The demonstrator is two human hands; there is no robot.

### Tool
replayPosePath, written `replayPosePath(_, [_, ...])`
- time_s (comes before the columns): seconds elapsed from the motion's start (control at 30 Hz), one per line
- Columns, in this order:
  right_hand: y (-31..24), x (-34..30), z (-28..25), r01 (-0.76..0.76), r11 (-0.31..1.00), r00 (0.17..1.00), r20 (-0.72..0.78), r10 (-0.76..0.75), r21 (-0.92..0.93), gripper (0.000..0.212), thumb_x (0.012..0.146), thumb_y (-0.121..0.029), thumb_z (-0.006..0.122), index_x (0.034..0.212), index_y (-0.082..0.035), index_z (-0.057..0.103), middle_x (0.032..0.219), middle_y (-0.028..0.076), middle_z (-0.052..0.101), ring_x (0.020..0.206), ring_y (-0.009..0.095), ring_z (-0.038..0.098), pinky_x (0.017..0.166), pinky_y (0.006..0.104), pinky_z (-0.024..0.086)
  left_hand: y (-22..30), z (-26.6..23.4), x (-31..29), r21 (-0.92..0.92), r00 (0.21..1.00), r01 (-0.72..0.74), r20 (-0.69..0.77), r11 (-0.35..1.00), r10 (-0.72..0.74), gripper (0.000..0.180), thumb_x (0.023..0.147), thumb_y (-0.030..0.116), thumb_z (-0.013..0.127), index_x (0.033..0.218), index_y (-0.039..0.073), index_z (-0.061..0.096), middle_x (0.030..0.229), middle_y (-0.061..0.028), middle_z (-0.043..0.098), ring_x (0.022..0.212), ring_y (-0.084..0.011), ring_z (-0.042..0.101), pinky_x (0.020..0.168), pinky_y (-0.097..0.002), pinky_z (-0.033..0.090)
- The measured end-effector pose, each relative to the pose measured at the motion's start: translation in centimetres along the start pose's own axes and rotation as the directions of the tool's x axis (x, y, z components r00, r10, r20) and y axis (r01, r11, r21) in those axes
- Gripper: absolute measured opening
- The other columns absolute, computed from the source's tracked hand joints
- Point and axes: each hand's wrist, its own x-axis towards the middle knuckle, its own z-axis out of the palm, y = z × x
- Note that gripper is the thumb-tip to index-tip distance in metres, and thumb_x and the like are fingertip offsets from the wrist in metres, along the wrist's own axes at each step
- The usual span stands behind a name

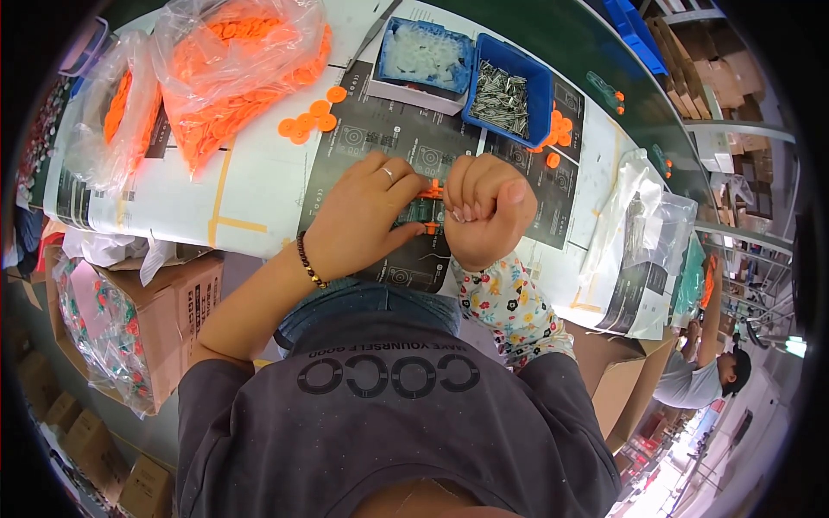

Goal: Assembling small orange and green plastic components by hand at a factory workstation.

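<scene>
My left hand [367,211] grips a small see-through green piece with orange wheels [420,211], which looks like a toy car body, low over the dark printed sheet. Thumb and fingers close around its left side. Against the right side of the piece, my right hand [490,210] is curled into a fist, its knuckles up by the orange wheels. What sits inside that fist, if anything, is hidden. Beyond the hands lie several loose orange discs [309,122]. A blue bin of metal pins [550,110] stands ahead of my right hand.
A blue tray of whitish small parts [427,56] rests on a white box. Plastic bags of orange discs [242,78] fill the far left. More green pieces with orange wheels [607,91] lie at the far right. Open cartons [164,319] flank me. Another person [704,375] works off to the right.
</scene>
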Motion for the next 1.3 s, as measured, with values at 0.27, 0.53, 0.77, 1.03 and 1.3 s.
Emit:
replayPosePath(0.27, [-1.3,2.0,0.7,-0.359,0.932,0.924,0.158,0.350,0.038,0.045,0.099,-0.028,0.035,0.058,-0.008,0.034,0.055,0.003,0.033,0.049,0.012,0.030,0.041,0.0241,0.023,-0.3,-0.2,-0.1,0.001,1.000,0.012,-0.003,1.000,-0.012,0.043,0.064,0.016,0.077,0.101,0.006,0.058,0.096,-0.0071,0.053,0.093,-0.0270,0.051,0.083,-0.0361,0.045])
replayPosePath(0.53, [-1.5,1.1,-0.2,-0.269,0.946,0.963,0.079,0.259,0.179,0.044,0.098,-0.027,0.035,0.058,-0.010,0.031,0.054,0.002,0.032,0.045,0.011,0.026,0.040,0.0257,0.020,-0.4,-0.3,0.0,-0.028,1.000,-0.005,0.001,1.000,0.005,0.042,0.064,0.016,0.077,0.100,0.006,0.058,0.096,-0.0070,0.053,0.095,-0.0267,0.051,0.082,-0.0363,0.045])
replayPosePath(0.77, [-0.4,0.4,0.6,-0.158,0.983,0.987,0.017,0.157,0.092,0.043,0.097,-0.027,0.039,0.059,-0.009,0.031,0.053,0.003,0.032,0.045,0.011,0.025,0.039,0.0261,0.019,-0.7,-0.3,0.2,-0.028,1.000,-0.023,0.021,0.999,0.023,0.042,0.064,0.015,0.077,0.100,0.006,0.057,0.097,-0.0078,0.053,0.096,-0.0277,0.051,0.082,-0.0370,0.045])
replayPosePath(1.03, [-1.6,1.1,0.1,-0.235,0.939,0.956,-0.116,0.271,0.252,0.043,0.097,-0.032,0.043,0.062,-0.010,0.031,0.055,0.000,0.030,0.046,0.010,0.025,0.038,0.0251,0.019,0.5,-1.1,-0.3,0.043,0.991,-0.037,0.129,0.998,0.031,0.050,0.066,0.013,0.076,0.111,0.006,0.055,0.103,-0.0119,0.055,0.102,-0.0321,0.051,0.087,-0.0384,0.044])
replayPosePath(1.3, [-9.5,2.1,-7.3,-0.208,0.975,0.941,-0.258,0.220,0.073,0.034,0.096,-0.021,0.047,0.065,-0.010,0.037,0.056,-0.001,0.035,0.046,0.006,0.029,0.037,0.0205,0.021,-2.9,-9.8,14.0,0.209,0.949,-0.282,-0.083,0.937,0.304,0.055,0.073,0.014,0.071,0.123,0.005,0.048,0.117,-0.0164,0.057,0.108,-0.0330,0.053,0.094,-0.0393,0.042])
